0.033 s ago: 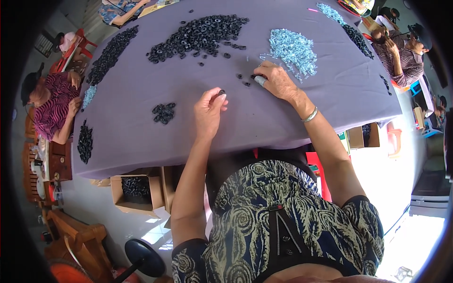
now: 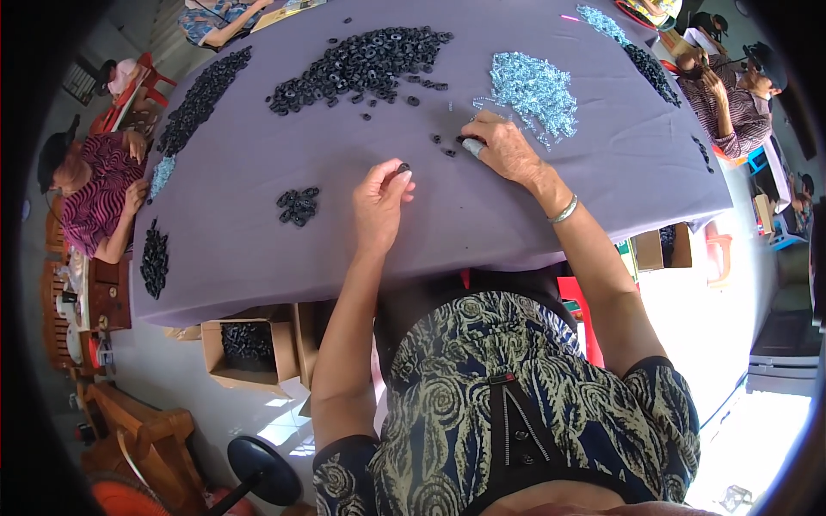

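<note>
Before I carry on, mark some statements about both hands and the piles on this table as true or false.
1. The left hand holds a small black part between thumb and fingers. True.
2. The right hand has its fingertips at another black part. True.
3. The silver-coloured bangle circles the left wrist. False: the bangle circles the right wrist.
4. The pale-blue pile lies left of the large black pile. False: the pale-blue pile lies to its right.
5. The small black cluster lies left of the left hand. True.
</note>
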Demonstrator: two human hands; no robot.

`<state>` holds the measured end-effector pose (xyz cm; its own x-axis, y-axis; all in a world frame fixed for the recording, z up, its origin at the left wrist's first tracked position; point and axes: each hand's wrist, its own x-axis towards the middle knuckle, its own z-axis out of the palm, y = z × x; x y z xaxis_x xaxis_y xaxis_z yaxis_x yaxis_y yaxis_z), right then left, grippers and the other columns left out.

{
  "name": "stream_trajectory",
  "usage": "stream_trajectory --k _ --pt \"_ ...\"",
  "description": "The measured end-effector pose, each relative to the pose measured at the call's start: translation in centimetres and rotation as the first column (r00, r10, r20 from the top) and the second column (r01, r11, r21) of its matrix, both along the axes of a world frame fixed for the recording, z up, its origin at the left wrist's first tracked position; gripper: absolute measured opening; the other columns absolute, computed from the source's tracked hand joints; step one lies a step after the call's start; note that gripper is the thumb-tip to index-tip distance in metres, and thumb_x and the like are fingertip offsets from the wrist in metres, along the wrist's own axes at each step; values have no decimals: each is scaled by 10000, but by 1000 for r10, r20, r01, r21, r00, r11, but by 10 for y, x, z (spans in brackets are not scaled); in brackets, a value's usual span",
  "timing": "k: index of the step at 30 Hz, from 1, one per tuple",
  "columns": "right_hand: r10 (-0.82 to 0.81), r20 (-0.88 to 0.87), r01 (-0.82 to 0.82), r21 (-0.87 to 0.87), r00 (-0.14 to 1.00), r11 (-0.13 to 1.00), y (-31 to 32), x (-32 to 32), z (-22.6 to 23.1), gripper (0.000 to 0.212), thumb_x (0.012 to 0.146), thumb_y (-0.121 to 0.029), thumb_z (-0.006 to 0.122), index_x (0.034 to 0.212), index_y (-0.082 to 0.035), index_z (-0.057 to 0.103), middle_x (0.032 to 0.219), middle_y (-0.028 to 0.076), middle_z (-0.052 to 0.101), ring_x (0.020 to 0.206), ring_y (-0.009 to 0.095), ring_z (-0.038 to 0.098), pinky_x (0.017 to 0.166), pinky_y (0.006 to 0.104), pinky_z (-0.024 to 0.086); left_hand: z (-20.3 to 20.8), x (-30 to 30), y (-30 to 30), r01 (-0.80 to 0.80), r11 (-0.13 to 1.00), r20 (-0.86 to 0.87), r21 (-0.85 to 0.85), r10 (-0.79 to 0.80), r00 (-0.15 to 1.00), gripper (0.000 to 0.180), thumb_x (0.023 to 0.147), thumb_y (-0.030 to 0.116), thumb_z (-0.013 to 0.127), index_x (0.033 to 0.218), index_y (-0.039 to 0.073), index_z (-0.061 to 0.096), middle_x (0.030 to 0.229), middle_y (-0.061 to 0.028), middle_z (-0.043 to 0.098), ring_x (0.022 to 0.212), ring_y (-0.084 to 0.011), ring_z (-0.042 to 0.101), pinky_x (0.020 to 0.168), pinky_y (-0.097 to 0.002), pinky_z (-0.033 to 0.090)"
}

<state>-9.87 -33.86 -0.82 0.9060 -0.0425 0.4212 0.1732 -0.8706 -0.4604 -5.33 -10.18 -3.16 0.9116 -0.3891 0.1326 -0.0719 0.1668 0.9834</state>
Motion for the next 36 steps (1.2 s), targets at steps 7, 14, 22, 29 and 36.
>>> stream_trajectory --k 7,14,22,29,36 --pt "-60 38 60 14 997 998 7 9 -5 126 734 -44 674 861 -43 677 865 100 630 798 304 635 716 386 518 -2 2 -1 17 1000 22 -11 -16 1000 192 902 42 622 1086 -9 641 958 -66 641 778 -121 634 648 -243 529" --pt "-64 17 61 154 998 986 12 8 0 121 724 -56 670 843 -38 655 767 93 663 678 280 649 641 357 524 2 -2 -1 19 1000 21 -2 -19 1000 180 897 44 629 1070 -1 647 949 -56 646 783 -113 636 658 -237 525" --pt "31 22 -38 454 999 890 14 9 -8 77 815 10 635 888 -15 631 743 15 635 682 76 589 640 251 489 8 -8 -9 68 996 -7 -63 -69 998 186 910 54 629 1088 0 644 958 -58 657 820 -135 654 672 -250 526" --pt "292 5 -194 757 956 624 42 2 12 70 885 -9 570 923 -26 627 837 -5 605 749 63 542 674 226 466 -1 -6 -7 79 992 -30 -100 -83 996 197 911 43 623 1101 -7 637 955 -71 659 818 -143 654 688 -256 537" --pt "370 -19 -249 706 929 663 49 7 13 75 887 -22 576 932 -35 635 841 -20 603 765 62 539 675 239 472 -3 -6 -8 89 992 -1 -91 -89 996 210 903 38 633 1108 -11 639 937 -68 654 782 -127 637 681 -256 536"
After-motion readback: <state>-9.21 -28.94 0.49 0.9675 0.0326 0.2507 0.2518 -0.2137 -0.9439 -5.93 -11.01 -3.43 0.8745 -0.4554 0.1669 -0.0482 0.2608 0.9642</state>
